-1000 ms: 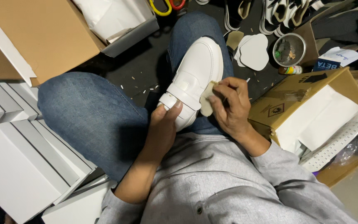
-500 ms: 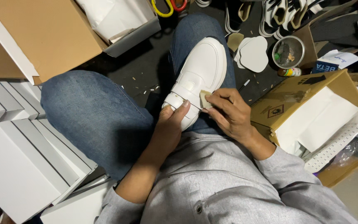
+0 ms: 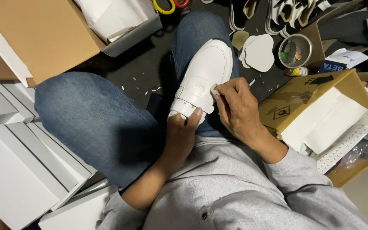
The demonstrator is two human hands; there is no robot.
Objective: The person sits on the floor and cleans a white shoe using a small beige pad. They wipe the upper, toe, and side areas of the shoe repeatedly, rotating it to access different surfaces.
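Left hand [image 3: 183,132] gripped white shoe [image 3: 205,74] heel on right knee; right hand [image 3: 237,108] pressed small pale pad [image 3: 214,89] against its side.

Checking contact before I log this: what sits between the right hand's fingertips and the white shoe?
In the head view, a small pale pad is pinched in the right hand and pressed against the side of the white shoe; the left hand grips the heel.

Left hand [image 3: 183,127] curled, thumb raised; right hand [image 3: 235,106] fingers pinched together, wrist bent inward

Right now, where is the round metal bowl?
In the head view, the round metal bowl sits on the dark floor at upper right, just right of the white insole cutouts and above the cardboard box.
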